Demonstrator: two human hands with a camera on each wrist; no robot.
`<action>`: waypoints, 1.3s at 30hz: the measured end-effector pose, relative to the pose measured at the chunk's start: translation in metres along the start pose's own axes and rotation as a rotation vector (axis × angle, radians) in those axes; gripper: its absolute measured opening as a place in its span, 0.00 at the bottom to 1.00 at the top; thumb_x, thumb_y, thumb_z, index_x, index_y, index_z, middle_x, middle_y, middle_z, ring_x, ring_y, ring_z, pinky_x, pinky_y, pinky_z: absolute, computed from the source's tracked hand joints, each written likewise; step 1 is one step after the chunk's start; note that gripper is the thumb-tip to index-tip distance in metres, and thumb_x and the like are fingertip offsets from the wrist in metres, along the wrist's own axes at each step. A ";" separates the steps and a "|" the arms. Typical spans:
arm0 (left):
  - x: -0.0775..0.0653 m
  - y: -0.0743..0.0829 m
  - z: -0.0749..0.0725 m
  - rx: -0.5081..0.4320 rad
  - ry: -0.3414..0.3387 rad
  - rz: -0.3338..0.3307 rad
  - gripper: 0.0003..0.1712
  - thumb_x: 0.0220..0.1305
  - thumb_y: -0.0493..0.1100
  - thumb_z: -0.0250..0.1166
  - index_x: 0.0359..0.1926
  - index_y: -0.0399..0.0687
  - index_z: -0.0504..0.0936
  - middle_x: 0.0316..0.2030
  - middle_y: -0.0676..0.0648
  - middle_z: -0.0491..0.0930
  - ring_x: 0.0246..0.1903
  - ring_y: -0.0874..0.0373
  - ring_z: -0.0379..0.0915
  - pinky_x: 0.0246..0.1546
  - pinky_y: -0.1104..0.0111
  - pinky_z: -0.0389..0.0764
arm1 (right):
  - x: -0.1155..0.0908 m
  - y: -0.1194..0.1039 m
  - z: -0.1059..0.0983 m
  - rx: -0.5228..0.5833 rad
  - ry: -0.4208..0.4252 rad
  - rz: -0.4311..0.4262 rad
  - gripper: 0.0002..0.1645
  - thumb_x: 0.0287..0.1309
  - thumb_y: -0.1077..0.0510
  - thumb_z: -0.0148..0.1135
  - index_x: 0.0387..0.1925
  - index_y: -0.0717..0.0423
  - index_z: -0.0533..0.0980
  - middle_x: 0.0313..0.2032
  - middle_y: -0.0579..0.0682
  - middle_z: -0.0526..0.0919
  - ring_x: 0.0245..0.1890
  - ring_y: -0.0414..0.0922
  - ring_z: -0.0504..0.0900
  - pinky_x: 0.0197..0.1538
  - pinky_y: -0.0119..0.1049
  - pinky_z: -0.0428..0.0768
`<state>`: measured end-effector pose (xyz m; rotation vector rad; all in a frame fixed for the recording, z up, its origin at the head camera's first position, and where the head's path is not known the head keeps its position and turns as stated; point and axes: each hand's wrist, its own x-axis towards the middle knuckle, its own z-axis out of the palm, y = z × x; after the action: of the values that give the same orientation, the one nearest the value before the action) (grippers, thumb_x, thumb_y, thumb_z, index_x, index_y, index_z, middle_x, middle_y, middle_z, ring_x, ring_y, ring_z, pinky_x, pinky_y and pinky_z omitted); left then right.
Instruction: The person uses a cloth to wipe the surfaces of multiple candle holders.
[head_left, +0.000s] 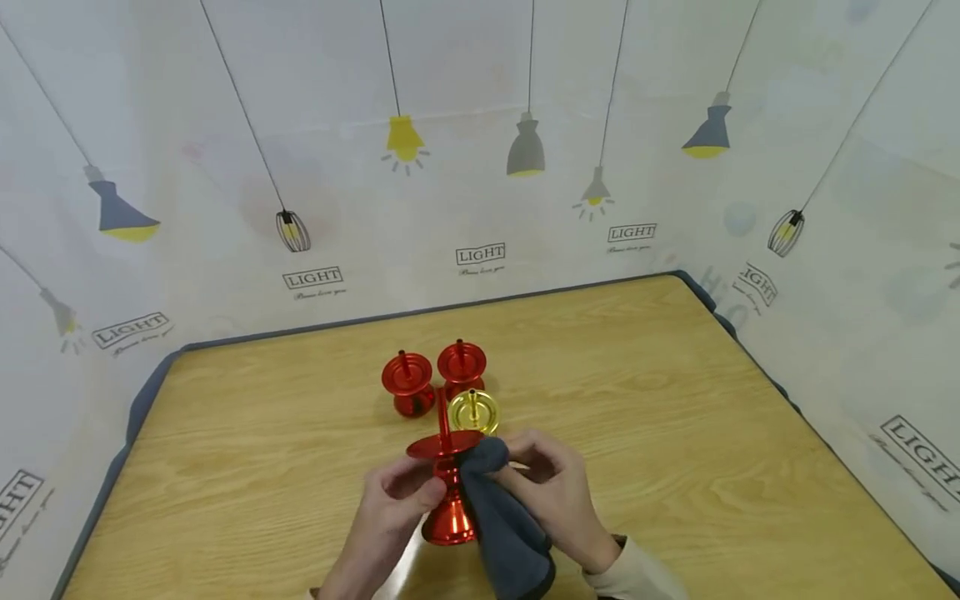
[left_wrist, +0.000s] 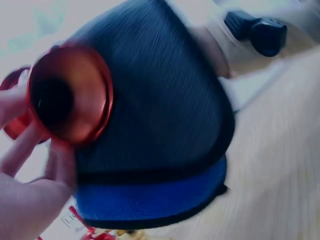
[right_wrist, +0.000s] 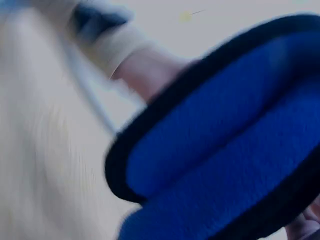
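My left hand (head_left: 392,506) grips the stem of a shiny red candle holder (head_left: 448,521), which has a flared base, a wide dish and a tall spike. A folded dark blue cloth (head_left: 510,533) is pinched in my right hand (head_left: 558,492) and touches the holder just below its dish. The left wrist view looks into the hollow red base (left_wrist: 90,95), with the cloth (left_wrist: 160,95) beside it. Blue fabric (right_wrist: 215,145) fills much of the right wrist view and hides most of the right hand there.
Beyond the hands, two shorter red candle holders (head_left: 407,377) (head_left: 462,362) and a gold one (head_left: 480,408) stand close together on the wooden table (head_left: 675,433). Walls printed with lamps (head_left: 480,200) rise along the table's back and sides.
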<state>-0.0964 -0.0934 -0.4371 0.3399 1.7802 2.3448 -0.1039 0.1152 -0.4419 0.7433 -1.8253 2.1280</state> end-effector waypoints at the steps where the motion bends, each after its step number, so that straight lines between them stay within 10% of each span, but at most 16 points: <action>1: 0.000 -0.001 -0.003 -0.030 -0.041 -0.006 0.13 0.70 0.36 0.64 0.53 0.49 0.85 0.47 0.53 0.86 0.48 0.62 0.81 0.52 0.70 0.81 | 0.000 0.000 -0.001 0.036 -0.003 0.039 0.08 0.59 0.74 0.66 0.39 0.64 0.80 0.42 0.41 0.87 0.43 0.38 0.87 0.44 0.35 0.87; 5: -0.001 0.002 0.001 0.045 0.029 0.029 0.14 0.69 0.35 0.65 0.54 0.43 0.83 0.46 0.52 0.86 0.47 0.61 0.82 0.51 0.71 0.82 | 0.002 0.001 -0.001 0.022 0.005 0.035 0.07 0.59 0.74 0.65 0.39 0.66 0.79 0.43 0.41 0.87 0.44 0.38 0.86 0.45 0.36 0.87; 9: 0.000 0.009 0.017 0.202 0.221 0.077 0.18 0.60 0.30 0.72 0.51 0.35 0.82 0.42 0.47 0.86 0.42 0.57 0.85 0.46 0.70 0.84 | 0.003 0.000 0.002 -0.111 0.049 -0.124 0.11 0.56 0.78 0.66 0.39 0.65 0.80 0.43 0.50 0.88 0.46 0.39 0.87 0.44 0.38 0.87; 13: 0.001 0.012 0.022 0.281 0.264 0.077 0.22 0.51 0.30 0.78 0.49 0.37 0.85 0.41 0.46 0.87 0.39 0.56 0.85 0.45 0.69 0.86 | 0.003 -0.003 0.004 -0.174 0.038 -0.253 0.15 0.52 0.80 0.67 0.40 0.64 0.80 0.41 0.58 0.87 0.46 0.41 0.88 0.43 0.38 0.88; 21: -0.001 0.006 0.002 0.024 -0.076 0.032 0.15 0.71 0.37 0.64 0.57 0.45 0.83 0.49 0.52 0.86 0.49 0.60 0.81 0.51 0.69 0.82 | -0.003 -0.006 -0.002 0.053 0.009 0.032 0.10 0.60 0.74 0.64 0.42 0.63 0.80 0.44 0.41 0.86 0.45 0.38 0.86 0.47 0.35 0.86; 24: -0.001 0.004 0.006 0.061 -0.001 0.080 0.14 0.68 0.35 0.66 0.54 0.44 0.84 0.46 0.53 0.86 0.46 0.61 0.82 0.49 0.71 0.82 | -0.003 -0.005 -0.004 0.027 0.033 0.043 0.10 0.60 0.74 0.65 0.42 0.64 0.81 0.43 0.40 0.87 0.45 0.38 0.86 0.47 0.35 0.86; 28: 0.000 0.006 0.020 0.178 0.152 0.123 0.19 0.60 0.28 0.71 0.53 0.33 0.81 0.43 0.49 0.86 0.44 0.58 0.84 0.48 0.70 0.84 | -0.002 -0.004 -0.002 -0.129 0.061 -0.175 0.14 0.54 0.78 0.67 0.41 0.65 0.81 0.43 0.51 0.87 0.45 0.41 0.87 0.44 0.36 0.87; 32: 0.001 0.008 0.022 0.189 0.162 0.083 0.23 0.55 0.30 0.75 0.54 0.38 0.83 0.45 0.48 0.87 0.45 0.56 0.85 0.49 0.67 0.85 | -0.002 -0.005 0.001 -0.211 0.053 -0.342 0.16 0.51 0.79 0.69 0.42 0.66 0.81 0.42 0.61 0.86 0.46 0.42 0.87 0.43 0.36 0.87; 39: 0.001 -0.003 0.001 -0.130 -0.211 0.089 0.17 0.75 0.40 0.59 0.62 0.50 0.81 0.55 0.52 0.83 0.56 0.62 0.77 0.59 0.70 0.77 | -0.004 -0.007 0.001 0.041 0.021 -0.084 0.13 0.58 0.77 0.64 0.43 0.64 0.81 0.46 0.44 0.87 0.47 0.41 0.86 0.45 0.37 0.87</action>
<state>-0.0975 -0.0912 -0.4400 0.6328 1.5392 2.3680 -0.0968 0.1163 -0.4385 0.7897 -1.7144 2.1172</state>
